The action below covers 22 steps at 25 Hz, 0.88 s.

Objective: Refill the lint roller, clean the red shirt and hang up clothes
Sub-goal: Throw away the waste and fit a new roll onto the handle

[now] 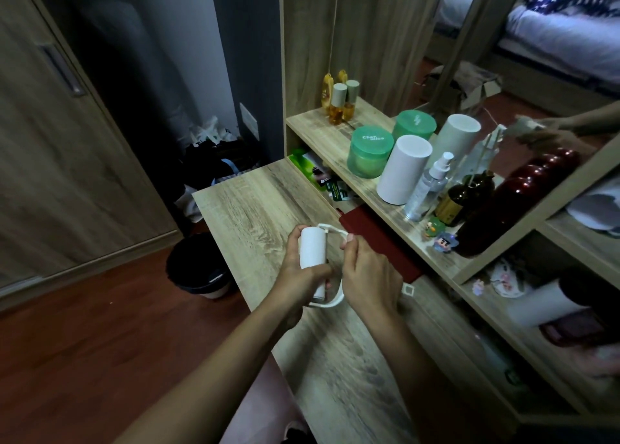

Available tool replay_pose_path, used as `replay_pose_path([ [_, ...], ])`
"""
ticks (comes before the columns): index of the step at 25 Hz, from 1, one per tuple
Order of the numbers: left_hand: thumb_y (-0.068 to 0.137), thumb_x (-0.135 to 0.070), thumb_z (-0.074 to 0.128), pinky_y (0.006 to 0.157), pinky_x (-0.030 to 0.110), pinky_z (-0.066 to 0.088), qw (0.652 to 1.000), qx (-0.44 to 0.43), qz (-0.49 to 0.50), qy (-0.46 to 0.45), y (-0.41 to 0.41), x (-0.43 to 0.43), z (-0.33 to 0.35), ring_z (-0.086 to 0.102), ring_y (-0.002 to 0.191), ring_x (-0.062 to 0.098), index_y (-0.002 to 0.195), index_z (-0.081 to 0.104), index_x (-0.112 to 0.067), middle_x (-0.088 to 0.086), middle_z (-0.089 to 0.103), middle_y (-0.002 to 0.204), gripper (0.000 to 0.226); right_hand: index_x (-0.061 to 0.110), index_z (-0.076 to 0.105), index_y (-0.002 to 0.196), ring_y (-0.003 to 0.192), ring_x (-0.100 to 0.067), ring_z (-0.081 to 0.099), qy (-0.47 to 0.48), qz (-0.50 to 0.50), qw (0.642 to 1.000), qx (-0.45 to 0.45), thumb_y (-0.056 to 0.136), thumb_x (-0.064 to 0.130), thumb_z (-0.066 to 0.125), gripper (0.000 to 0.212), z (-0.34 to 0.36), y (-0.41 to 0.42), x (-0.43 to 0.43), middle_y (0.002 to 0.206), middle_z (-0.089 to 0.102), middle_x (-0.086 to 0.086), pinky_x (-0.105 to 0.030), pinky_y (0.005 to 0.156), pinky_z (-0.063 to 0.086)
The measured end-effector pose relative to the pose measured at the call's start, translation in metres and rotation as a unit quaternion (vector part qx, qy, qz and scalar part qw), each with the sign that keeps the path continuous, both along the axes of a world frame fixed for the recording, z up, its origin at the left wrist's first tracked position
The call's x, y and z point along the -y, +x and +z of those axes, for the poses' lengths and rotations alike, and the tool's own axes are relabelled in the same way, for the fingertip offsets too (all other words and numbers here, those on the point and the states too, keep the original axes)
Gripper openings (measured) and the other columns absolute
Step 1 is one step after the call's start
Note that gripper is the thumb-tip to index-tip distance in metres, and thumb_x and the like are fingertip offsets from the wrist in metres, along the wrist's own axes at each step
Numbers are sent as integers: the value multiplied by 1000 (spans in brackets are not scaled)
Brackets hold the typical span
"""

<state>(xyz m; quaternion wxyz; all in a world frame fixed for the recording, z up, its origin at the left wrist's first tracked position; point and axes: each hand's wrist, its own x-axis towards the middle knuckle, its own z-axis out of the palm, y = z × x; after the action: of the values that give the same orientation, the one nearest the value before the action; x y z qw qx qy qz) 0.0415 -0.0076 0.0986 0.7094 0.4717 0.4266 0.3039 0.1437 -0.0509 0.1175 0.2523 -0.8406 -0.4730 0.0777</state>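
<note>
Over the wooden desk [255,205] my left hand [302,279] is wrapped around a white lint-roll cylinder [312,247], held upright. My right hand [367,276] pinches the white lint roller frame [330,230], whose thin bar curves over the top of the roll and whose handle loops below near my wrists. A second white roll [404,168] stands on the raised shelf. A dark red flat item [379,245] lies on the desk just right of my hands, partly under the shelf edge; I cannot tell what it is.
The shelf [315,125] carries green jars [370,151], a clear spray bottle [427,185], a brown bottle [464,197], amber bottles [337,104] and a dark red bottle [523,195] before a mirror. A black bin [198,269] stands on the floor left of the desk, beside a wardrobe door [67,141].
</note>
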Motion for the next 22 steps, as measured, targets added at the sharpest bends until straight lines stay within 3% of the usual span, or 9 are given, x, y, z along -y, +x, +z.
replay_pose_path([
  [7,62,-2,57,49,30,47,998,-31,-6,54,-3,0,16,50,55,23,116,38,-44,8,51,74,72,16,55,107,97,-35,59,-6,20,995,-93,99,38,24,39,11,6,0,102,68,-13,-32,64,25],
  [12,59,-3,59,51,31,46,992,-49,-37,107,-1,-2,28,50,62,21,112,40,-46,4,50,80,70,19,54,115,110,-34,56,-24,-35,993,-106,98,44,21,44,18,6,-7,116,63,-14,-36,76,34],
  [18,62,-14,65,53,32,51,985,-91,-40,142,-8,-10,35,57,69,23,119,30,-48,11,57,97,76,20,57,104,103,-33,59,41,14,991,-129,98,42,22,41,21,8,-9,107,67,-8,-39,78,39],
  [22,74,-29,77,55,37,54,987,-86,-35,133,-20,-17,35,62,62,24,110,43,-37,15,62,99,51,28,47,119,95,-31,62,14,120,984,-127,98,45,20,39,17,17,6,94,69,-5,-33,71,36],
])
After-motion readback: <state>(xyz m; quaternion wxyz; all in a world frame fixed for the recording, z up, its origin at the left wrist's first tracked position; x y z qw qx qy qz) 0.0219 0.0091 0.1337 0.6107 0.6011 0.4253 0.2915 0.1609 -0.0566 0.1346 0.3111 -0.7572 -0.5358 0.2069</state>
